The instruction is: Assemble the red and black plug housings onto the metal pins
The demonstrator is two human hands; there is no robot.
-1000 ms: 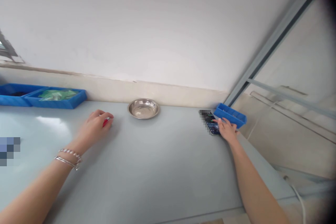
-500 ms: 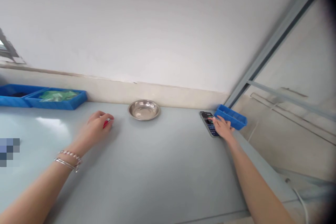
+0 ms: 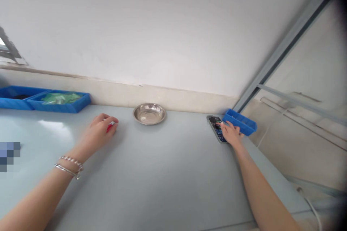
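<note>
My left hand [image 3: 102, 130], with two bracelets at its wrist, is closed around a small red item with a pale, shiny part [image 3: 110, 126]. Most of that item is hidden by the fingers, and its kind does not show. Over at the right, my right hand [image 3: 231, 133] lies across the lower right side of a black calculator [image 3: 219, 132]. One fingertip rests on or just above its keys; the fingers are spread and hold nothing. A shallow round metal dish [image 3: 149, 120] stands between the two hands, nearer the wall.
A blue tray with green plastic bags [image 3: 77, 107] and another blue tray with dark contents [image 3: 16, 104] stand at the back left. Beside the calculator is a small blue divided bin [image 3: 245, 128]. A wall backs the grey table [image 3: 162, 180]; a metal frame [image 3: 282, 48] rises at the right.
</note>
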